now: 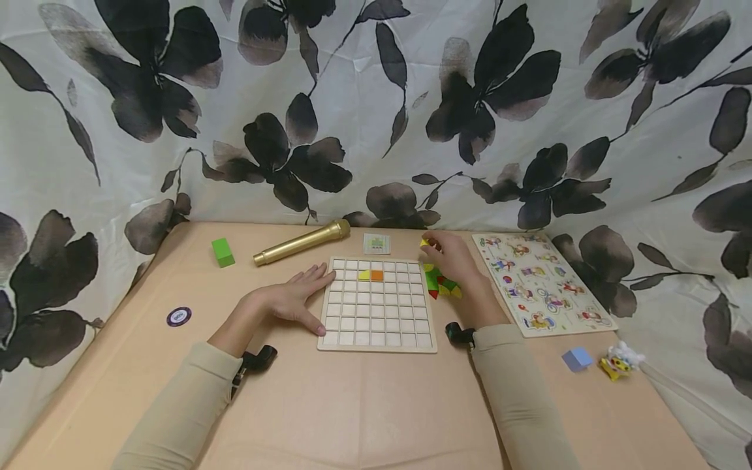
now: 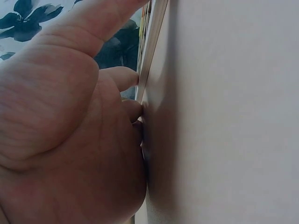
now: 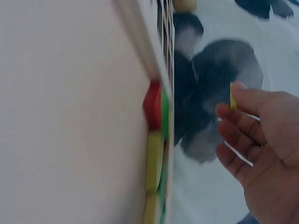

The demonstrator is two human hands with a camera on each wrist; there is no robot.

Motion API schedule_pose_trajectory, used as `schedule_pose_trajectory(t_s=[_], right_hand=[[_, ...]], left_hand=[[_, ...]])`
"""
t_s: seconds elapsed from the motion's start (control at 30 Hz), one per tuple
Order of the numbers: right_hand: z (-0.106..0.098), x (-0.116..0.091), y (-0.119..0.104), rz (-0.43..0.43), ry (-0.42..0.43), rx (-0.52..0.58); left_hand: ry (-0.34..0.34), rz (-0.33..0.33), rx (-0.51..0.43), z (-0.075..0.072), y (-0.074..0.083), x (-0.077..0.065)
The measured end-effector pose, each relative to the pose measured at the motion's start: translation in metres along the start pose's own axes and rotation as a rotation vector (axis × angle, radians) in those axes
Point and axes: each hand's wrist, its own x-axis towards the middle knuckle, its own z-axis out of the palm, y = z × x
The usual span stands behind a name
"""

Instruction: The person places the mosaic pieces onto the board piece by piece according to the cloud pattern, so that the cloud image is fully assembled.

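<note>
Your spread left hand (image 1: pixel 298 297) touches the gridded board (image 1: pixel 376 349), its cells holding a yellow tile (image 1: pixel 364 275) beside an orange tile (image 1: pixel 377 276); your right hand (image 1: pixel 451 257) pinches a yellow piece (image 3: pixel 232 98).

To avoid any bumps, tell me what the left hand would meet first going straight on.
The left hand would meet the board first: its fingertips lie at the left rim. Whether it would push the rim or slide over it is unclear.
</note>
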Motion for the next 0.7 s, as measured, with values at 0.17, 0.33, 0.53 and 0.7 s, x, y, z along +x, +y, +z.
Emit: schedule_pose_trajectory(t_s=[0.17,0.33,0.53,0.7], right_hand=[[0.01,0.002,-0.025,-0.1,-0.11,-0.014],[0.021,0.0,-0.036,-0.165,-0.243,-0.034],[0.032,-0.001,-0.043,-0.247,-0.312,-0.099],[0.039,0.001,-0.048,-0.312,-0.298,-0.174]], left_hand=[[0.007,0.003,0.004,0.001,0.001,0.0],[0.003,0.009,0.009,0.002,0.0,0.001],[0.001,0.006,0.017,0.001,0.0,0.001],[-0.002,0.003,0.01,0.001,0.0,-0.001]])
